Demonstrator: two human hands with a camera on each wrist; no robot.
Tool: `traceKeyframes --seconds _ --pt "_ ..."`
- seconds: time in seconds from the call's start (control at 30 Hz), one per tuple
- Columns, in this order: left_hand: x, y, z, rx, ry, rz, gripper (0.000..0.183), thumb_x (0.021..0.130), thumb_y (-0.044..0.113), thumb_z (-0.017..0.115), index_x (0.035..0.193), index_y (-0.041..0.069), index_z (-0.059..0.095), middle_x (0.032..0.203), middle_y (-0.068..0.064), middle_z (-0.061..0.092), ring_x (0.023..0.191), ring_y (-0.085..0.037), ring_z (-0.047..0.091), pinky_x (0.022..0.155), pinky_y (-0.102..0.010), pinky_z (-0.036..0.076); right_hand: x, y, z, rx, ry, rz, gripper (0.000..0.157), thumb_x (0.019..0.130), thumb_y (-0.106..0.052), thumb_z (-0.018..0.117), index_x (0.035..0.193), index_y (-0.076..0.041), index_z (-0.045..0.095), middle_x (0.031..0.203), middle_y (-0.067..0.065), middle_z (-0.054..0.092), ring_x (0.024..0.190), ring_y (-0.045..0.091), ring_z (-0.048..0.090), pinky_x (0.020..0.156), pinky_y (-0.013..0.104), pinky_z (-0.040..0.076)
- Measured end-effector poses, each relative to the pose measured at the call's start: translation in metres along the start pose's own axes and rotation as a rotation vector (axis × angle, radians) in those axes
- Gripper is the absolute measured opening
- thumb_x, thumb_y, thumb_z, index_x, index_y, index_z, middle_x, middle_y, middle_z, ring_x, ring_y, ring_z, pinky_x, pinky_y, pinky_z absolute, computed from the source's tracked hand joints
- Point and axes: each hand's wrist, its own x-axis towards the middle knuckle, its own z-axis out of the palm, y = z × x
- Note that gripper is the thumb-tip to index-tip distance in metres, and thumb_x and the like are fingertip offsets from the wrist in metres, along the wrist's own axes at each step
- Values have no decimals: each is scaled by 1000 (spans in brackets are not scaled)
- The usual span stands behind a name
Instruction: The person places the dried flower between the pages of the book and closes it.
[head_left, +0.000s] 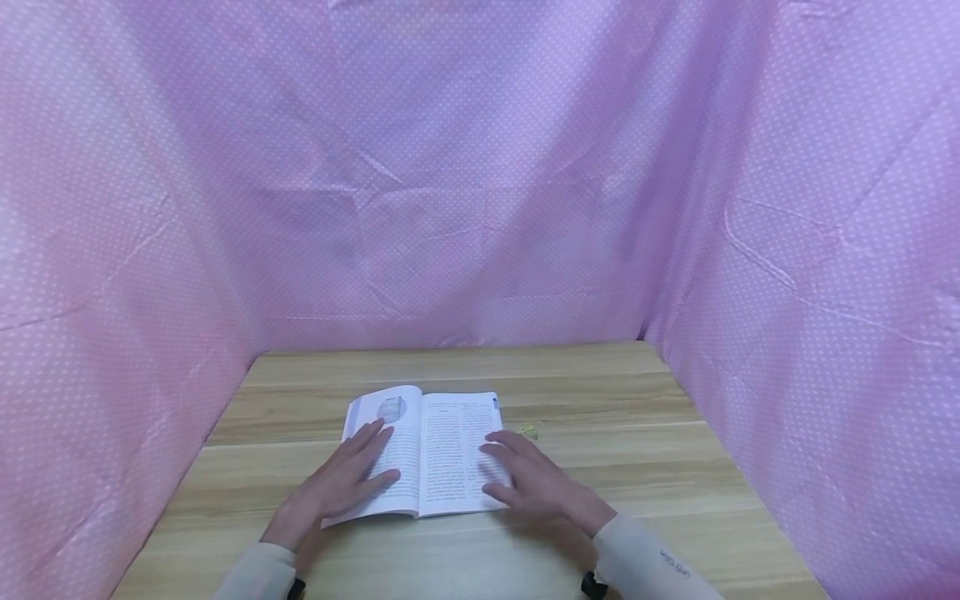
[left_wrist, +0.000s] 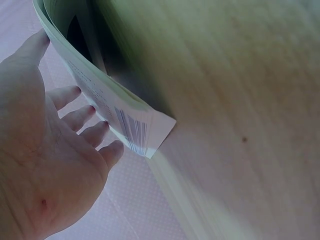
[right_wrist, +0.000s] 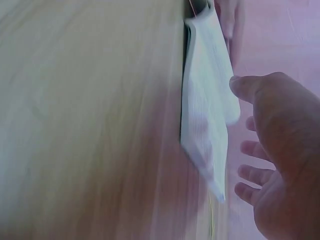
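Observation:
A book (head_left: 450,450) lies spread out on the wooden table, its left pages bowed up from the tabletop and its right pages flatter. My left hand (head_left: 341,479) rests on the left page, fingers extended and thumb toward the spine. In the left wrist view its fingertips lie along the page (left_wrist: 95,95), near a barcode-like striped patch. Over the outer edge of the right page, my right hand (head_left: 532,479) has its fingers spread and loosely bent, holding nothing. The right wrist view shows that thumb (right_wrist: 245,87) close over the page, the other fingers beyond the book's edge.
A small yellow-green stringy thing (head_left: 529,431) lies on the table (head_left: 637,467) just beyond my right hand. Pink dotted cloth (head_left: 450,208) hangs behind the table and along both sides. The table's far edge meets the cloth.

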Motion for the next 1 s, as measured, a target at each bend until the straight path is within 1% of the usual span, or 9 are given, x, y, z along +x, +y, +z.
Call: traceKeyframes --seconds 0.07,0.27,0.4,0.5,0.63,0.77,0.9,1.0 --pt "0 1 -1 -4 -1 -2 88 111 64 61 177 10 38 188 -20 27 174 -50 24 138 -75 26 -4 10 -4 9 34 31 62 110 -40 73 163 -13 57 174 12 51 165 36 46 135 59 43" --pt "-1 3 -2 -8 -1 -11 88 111 63 61 177 10 38 188 -19 28 174 -50 25 138 -75 27 -10 39 -11 12 154 140 60 106 -34 79 156 -4 64 164 19 60 155 42 56 131 62 47" --pt "-2 5 -2 -9 -5 -19 88 110 64 61 177 10 38 188 -18 28 175 -50 24 138 -75 27 -11 53 -12 59 184 248 60 104 -31 82 155 -3 65 162 24 61 153 45 56 130 65 48" --pt "-2 4 -2 -11 -8 -21 88 111 64 61 177 11 37 188 -18 27 175 -49 23 139 -74 26 -10 61 -11 82 204 292 59 103 -29 83 152 -2 66 160 27 62 151 48 57 128 68 49" --pt "-3 4 -2 -16 -9 -22 88 111 64 61 177 11 37 189 -17 27 175 -49 23 139 -74 25 -8 70 -9 73 223 304 56 102 -28 84 148 1 68 154 27 65 145 47 61 125 66 51" --pt "-3 3 -2 -23 -12 -24 88 111 64 61 177 11 37 189 -17 26 175 -49 22 139 -75 24 -5 76 -6 35 230 313 52 101 -28 84 142 2 72 147 26 69 139 46 65 123 64 54" --pt "-3 3 -1 -24 -13 -25 88 111 64 61 177 11 37 189 -18 26 175 -49 22 139 -75 24 -2 80 -3 14 254 308 38 100 -23 86 128 1 79 134 24 75 130 44 69 118 63 57" --pt "-3 3 -1 -27 -7 -21 88 111 63 62 177 10 37 189 -18 27 175 -49 23 139 -75 25 0 82 -1 14 270 303 27 99 -20 86 119 -2 82 126 18 77 123 40 71 114 60 59"
